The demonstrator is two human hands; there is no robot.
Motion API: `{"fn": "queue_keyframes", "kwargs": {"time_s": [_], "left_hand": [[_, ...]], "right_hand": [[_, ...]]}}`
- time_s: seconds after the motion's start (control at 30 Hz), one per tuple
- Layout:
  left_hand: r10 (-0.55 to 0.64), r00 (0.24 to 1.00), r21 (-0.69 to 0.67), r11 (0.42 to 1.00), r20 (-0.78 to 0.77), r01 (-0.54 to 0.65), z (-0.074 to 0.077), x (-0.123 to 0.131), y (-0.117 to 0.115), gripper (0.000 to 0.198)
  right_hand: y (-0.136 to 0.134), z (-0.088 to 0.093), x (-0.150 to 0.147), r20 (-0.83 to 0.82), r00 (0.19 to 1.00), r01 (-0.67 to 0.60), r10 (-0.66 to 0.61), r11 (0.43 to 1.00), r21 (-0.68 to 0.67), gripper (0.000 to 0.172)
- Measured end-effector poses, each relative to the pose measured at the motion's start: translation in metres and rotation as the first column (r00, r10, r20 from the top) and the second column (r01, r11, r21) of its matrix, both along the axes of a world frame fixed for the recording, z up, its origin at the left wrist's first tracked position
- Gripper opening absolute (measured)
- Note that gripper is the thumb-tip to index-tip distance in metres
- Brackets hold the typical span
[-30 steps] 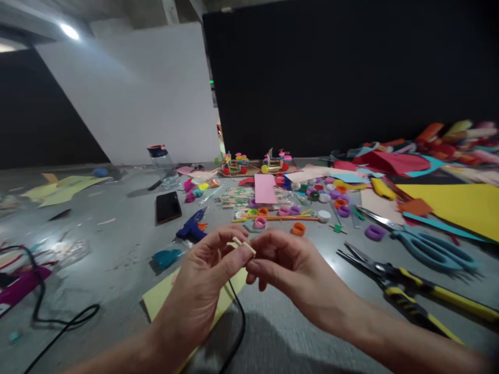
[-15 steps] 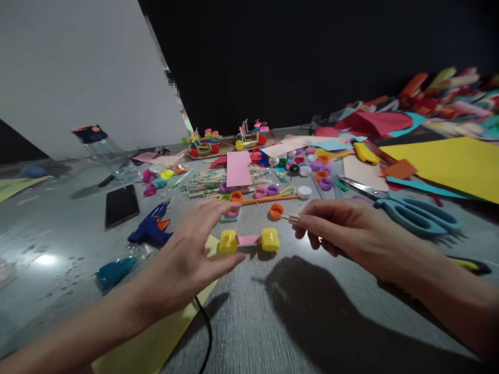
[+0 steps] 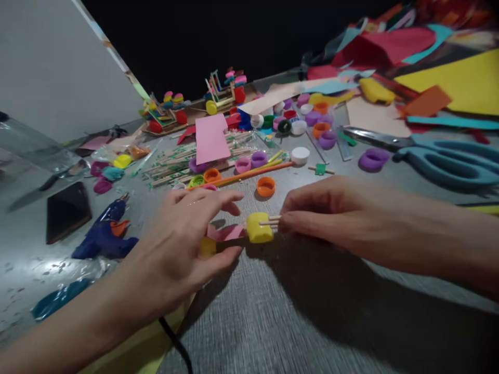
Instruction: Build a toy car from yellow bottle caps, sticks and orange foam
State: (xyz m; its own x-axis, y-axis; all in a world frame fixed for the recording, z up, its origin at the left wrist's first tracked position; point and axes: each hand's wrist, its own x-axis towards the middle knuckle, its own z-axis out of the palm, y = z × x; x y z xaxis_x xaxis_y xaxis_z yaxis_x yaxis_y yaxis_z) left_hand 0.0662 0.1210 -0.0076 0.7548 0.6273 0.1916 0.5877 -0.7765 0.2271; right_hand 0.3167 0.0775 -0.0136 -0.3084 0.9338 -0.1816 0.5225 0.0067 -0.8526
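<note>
Head view: vs 0.5 s ago, both hands have closed in on the cap piece. Left hand (image 3: 183, 241) was hovering open just left of it; now it lies on it, fingers spread flat over the left cap (image 3: 207, 247), thumb at the near side, not curled shut. Most of that cap is hidden under the hand. Right hand (image 3: 323, 213) was holding the sticks (image 3: 270, 221) off to the right, near the orange cap (image 3: 265, 186); now, pinched shut on them betw. thumb and forefinger, it has their free ends touching the outer face of the right cap (image 3: 259, 227). 1 s ago both hands held the sticks together in the air. The two yellow caps lie on the worktop (image 3: 296, 322), joined by a pink strip (image 3: 228, 232), roughly centre of frame, same spot as before. Camera has dipped lower and closer.

Containers: clear bottle (image 3: 33, 148) at the left edge, tilted; contents can't tell. Clear bag (image 3: 58, 298) at lower left w/ something teal inside.

Also: glue gun (image 3: 105, 236) and phone (image 3: 66, 210) left of the left hand, scissors (image 3: 448, 158) beyond the right arm, pink card (image 3: 210, 137) on a heap of sticks farther back, loose caps around it.
</note>
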Motion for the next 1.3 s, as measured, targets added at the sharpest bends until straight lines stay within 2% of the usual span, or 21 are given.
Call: {"fn": "queue_keyframes", "kwargs": {"time_s": [0.17, 0.3, 0.4, 0.53, 0.77, 1.0, 1.13, 1.3], "left_hand": [[0.003, 1.000, 0.043, 0.999, -0.007, -0.003, 0.000, 0.008, 0.000, 0.042], [-0.002, 1.000, 0.052, 0.999, 0.021, 0.000, 0.001, 0.015, 0.001, 0.029], [0.019, 0.998, 0.033, 0.999, 0.062, -0.021, 0.001, 0.018, 0.002, 0.025], [0.053, 0.996, 0.008, 0.999, 0.075, -0.054, 0.001, 0.016, 0.002, 0.021], [-0.018, 1.000, -0.005, 1.000, 0.008, 0.018, 0.001, 0.014, 0.001, 0.010], [-0.001, 1.000, -0.020, 1.000, -0.007, 0.001, 0.000, 0.016, 0.003, 0.007], [0.001, 1.000, -0.033, 0.999, -0.023, -0.002, 0.000, 0.015, 0.003, 0.007], [-0.003, 1.000, -0.020, 1.000, -0.023, 0.003, 0.001, 0.015, 0.002, 0.007]], "right_hand": [[0.010, -0.003, 0.004, 0.030, 0.995, -0.092, 0.093, 0.995, -0.045, 0.036], [0.017, -0.007, 0.000, -0.025, 0.997, -0.073, 0.072, 0.997, -0.039, 0.036], [0.018, -0.007, -0.004, -0.100, 0.992, -0.080, 0.079, 0.997, -0.002, 0.035], [0.017, -0.009, -0.007, -0.115, 0.992, -0.050, 0.053, 0.998, 0.022, 0.034], [0.017, -0.022, -0.004, -0.135, 0.989, -0.052, 0.058, 0.997, 0.052, 0.029], [0.016, -0.020, -0.004, -0.147, 0.987, -0.068, 0.059, 0.996, -0.062, 0.028], [0.018, -0.017, -0.007, -0.156, 0.988, -0.023, 0.002, 0.991, -0.133, 0.030], [0.020, -0.003, -0.015, -0.028, 0.999, 0.021, -0.029, 0.967, -0.255, 0.029]]}}
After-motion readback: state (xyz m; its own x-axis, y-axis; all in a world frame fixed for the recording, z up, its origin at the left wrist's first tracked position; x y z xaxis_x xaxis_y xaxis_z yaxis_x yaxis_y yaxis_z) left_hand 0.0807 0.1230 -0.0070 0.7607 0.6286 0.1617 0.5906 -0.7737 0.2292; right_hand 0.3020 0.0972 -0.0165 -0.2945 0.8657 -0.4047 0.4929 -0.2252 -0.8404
